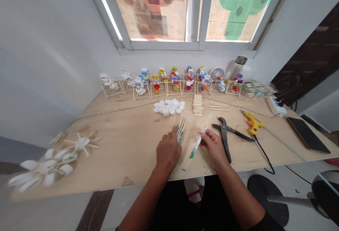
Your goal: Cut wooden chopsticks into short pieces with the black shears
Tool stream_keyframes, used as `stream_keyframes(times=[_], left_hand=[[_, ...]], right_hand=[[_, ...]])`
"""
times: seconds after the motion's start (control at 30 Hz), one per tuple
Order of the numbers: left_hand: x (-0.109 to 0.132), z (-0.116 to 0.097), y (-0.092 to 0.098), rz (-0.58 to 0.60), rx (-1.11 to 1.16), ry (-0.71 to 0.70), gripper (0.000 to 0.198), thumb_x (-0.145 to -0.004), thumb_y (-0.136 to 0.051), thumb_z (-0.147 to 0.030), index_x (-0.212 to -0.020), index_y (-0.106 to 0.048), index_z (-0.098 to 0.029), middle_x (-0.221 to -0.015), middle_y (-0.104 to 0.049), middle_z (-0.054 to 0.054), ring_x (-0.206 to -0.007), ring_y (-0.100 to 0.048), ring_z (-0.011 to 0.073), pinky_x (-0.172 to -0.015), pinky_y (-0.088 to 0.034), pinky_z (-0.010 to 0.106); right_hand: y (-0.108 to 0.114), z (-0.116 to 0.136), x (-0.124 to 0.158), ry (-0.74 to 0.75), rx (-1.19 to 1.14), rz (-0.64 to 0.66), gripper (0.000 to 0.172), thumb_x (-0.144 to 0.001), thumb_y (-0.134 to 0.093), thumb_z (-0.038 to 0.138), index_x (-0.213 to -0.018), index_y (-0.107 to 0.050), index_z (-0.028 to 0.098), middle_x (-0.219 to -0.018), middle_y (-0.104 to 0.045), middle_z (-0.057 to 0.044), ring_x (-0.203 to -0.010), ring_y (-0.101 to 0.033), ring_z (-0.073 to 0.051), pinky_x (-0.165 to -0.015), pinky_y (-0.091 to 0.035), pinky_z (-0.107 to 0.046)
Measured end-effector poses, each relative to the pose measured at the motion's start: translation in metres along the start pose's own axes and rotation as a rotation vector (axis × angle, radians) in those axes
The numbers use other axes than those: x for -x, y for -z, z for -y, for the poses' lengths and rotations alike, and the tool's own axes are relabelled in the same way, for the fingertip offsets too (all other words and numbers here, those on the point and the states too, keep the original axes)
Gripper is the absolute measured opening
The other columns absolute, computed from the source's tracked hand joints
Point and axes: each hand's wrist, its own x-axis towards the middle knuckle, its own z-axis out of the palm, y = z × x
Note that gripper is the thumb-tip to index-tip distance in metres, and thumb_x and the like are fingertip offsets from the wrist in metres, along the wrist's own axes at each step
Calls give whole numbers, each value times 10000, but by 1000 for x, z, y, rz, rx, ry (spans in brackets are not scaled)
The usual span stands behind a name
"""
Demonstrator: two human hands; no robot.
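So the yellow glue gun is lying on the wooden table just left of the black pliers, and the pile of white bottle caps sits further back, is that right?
Not quite. In the head view the yellow glue gun lies on the wooden table to the right of the black pliers, not left. The pile of white bottle caps does sit further back.

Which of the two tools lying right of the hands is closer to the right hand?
The black pliers, lying just beside the right hand; the yellow glue gun sits farther right, beyond the pliers' handles.
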Motion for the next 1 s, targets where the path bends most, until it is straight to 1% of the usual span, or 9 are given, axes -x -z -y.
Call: stream_keyframes(times=[0.13,0.2,0.37,0.47,0.53,0.6,0.7,0.8,1.0], left_hand=[[-2,-2,-2,-47,-110,-87,531,-765,-506,-206,-1277,-399,-110,-1178,-553,157,-1052,-490,313,-819,-414,432],[-1,-1,4,-68,-63,-127,486,-779,-519,-235,-1244,-436,-118,-1225,-529,156,-1102,-464,305,-869,-402,438],[15,-7,26,-224,183,-250,314,-832,-459,-250,-1118,-561,-168,-1189,-568,124,-1176,-426,286,-994,-303,445],[28,-16,32,-96,462,-248,274,-829,-479,-276,-1055,-612,-197,-1082,-636,94,-1070,-519,263,-949,-346,382],[35,-21,33,3,663,-162,261,-802,-529,-303,-1022,-637,-212,-992,-669,84,-955,-573,256,-865,-386,338],[41,-27,31,96,840,-49,238,-776,-565,-335,-964,-656,-222,-787,-680,58,-755,-596,228,-721,-409,295],[52,-34,26,280,1061,65,236,-805,-508,-404,-794,-632,-204,-470,-497,-22,-457,-445,144,-494,-328,240],[65,-41,21,434,1237,120,323,-843,-419,-455,-719,-551,-187,-426,-331,-74,-383,-289,93,-407,-225,212],[90,-51,11,473,1343,143,361,-844,-416,-490,-699,-515,-175,-421,-331,-81,-381,-274,71,-423,-233,211]], right_hand=[[-3,2,3,-17,-42,7,171,-754,-596,349,-732,-611,180,-633,-524,29,-581,-455,-110,-560,-380,-224],[-4,4,4,-21,-52,3,174,-746,-605,350,-724,-616,178,-628,-529,28,-581,-458,-111,-562,-380,-225],[-7,6,5,-25,-66,-1,170,-740,-617,345,-755,-631,176,-632,-540,23,-582,-463,-116,-568,-375,-229],[-10,9,6,-21,-72,3,166,-740,-619,342,-760,-628,177,-647,-551,18,-589,-469,-119,-573,-372,-230],[-12,12,8,-18,-71,4,168,-737,-622,345,-752,-624,178,-653,-562,15,-595,-476,-123,-580,-373,-234],[-13,15,12,-20,-70,12,178,-738,-622,356,-762,-623,179,-642,-575,11,-602,-493,-134,-592,-378,-243],[-14,23,19,-18,-77,34,195,-745,-622,371,-795,-627,182,-642,-602,-1,-643,-536,-160,-622,-390,-261],[-12,31,23,-8,-125,-3,217,-768,-602,394,-827,-633,186,-677,-627,-14,-684,-559,-168,-675,-400,-275],[-10,39,22,23,-235,-95,218,-801,-552,389,-743,-616,189,-615,-586,-6,-617,-535,-158,-652,-413,-294]])
